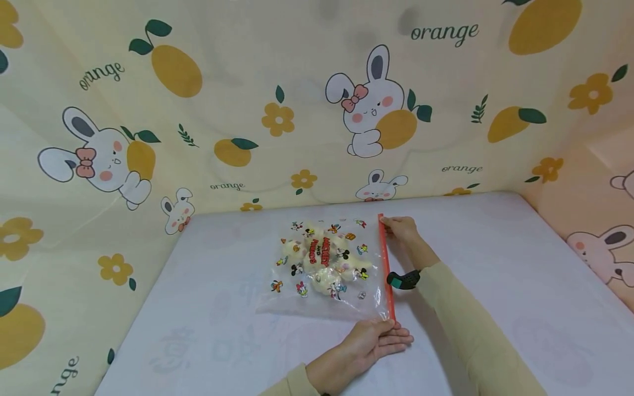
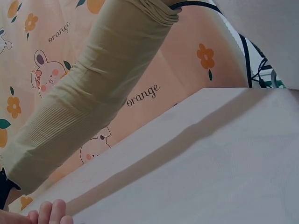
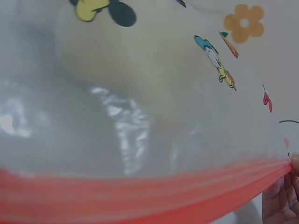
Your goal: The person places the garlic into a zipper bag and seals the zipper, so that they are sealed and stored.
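Observation:
A clear zip bag (image 1: 297, 300) with cartoon prints lies on the table, its red zip strip (image 1: 386, 264) along the right side. Inside are several pale cream rounded pieces (image 1: 327, 279); their kind cannot be told through the plastic. At the strip's far end, my right hand (image 1: 403, 231) pinches the corner. My left hand (image 1: 364, 346) pinches the near corner under its thumb, its other fingers extended to the right. In the right wrist view the red strip (image 3: 140, 200) stretches to fingers (image 3: 280, 200) at the right edge. Only fingertips (image 2: 51, 212) of the left hand show in the left wrist view.
The white table (image 1: 198, 286) meets a patterned cloth backdrop (image 1: 238, 110) with rabbits and oranges at the back and sides. A dark band with a small device (image 1: 403, 280) sits on the right wrist. Dark cables (image 2: 261, 74) show beyond the table in the left wrist view.

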The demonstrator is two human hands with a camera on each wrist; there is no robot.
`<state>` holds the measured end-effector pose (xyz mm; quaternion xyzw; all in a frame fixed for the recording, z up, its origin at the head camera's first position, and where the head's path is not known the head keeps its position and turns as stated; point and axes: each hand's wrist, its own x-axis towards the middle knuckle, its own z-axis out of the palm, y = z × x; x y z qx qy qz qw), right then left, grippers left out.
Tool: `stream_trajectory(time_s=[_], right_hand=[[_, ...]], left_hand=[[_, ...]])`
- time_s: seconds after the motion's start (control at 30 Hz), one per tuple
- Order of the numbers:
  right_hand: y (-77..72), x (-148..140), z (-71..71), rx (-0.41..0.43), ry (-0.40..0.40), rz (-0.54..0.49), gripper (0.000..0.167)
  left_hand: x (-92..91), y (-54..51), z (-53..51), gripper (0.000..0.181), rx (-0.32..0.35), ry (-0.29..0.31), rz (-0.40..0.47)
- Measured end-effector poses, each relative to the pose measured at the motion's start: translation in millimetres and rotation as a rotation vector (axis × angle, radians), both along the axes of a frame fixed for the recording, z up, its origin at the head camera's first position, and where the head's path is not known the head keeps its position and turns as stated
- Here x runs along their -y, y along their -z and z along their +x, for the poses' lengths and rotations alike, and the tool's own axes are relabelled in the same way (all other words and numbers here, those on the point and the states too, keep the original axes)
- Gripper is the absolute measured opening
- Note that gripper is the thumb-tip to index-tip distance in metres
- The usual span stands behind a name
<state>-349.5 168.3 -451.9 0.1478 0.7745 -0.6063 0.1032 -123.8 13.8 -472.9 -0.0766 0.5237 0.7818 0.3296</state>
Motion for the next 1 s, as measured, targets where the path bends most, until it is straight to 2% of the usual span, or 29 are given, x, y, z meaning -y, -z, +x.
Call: stream_trajectory(time_s=[0.23, 0.4, 0.57, 0.77, 0.9, 1.0], right_hand=[[-5.5, -2.6, 2.3, -0.045, 0.013, -0.008, 0.046], [-5.9, -4.2, 7.3, -0.006, 0.036, -0.038, 0.050], [-7.3, -4.6, 16.3, 0.066, 0.026, -0.101, 0.053], [-8.4, -0.1, 25.3, 0.049, -0.031, -0.122, 0.053], [-10.8, -4.4, 31.7, 0.053, -0.025, -0.147, 0.054], [-17.3, -8.8, 38.4, 0.044, -0.025, -0.141, 0.054]], left_hand=[[-2.3, 1.1, 1.4, 0.020, -0.013, 0.013, 0.010], [-4.6, -0.1, 0.0, 0.021, -0.004, 0.022, 0.003], [-7.5, -2.8, -7.2, 0.023, 0.028, 0.031, 0.002], [-7.3, -5.8, -15.0, 0.028, 0.040, 0.019, 0.010], [-7.3, -8.6, -11.2, 0.028, 0.083, 0.060, -0.001], [-4.2, -13.2, -7.8, 0.026, 0.075, 0.104, -0.031]])
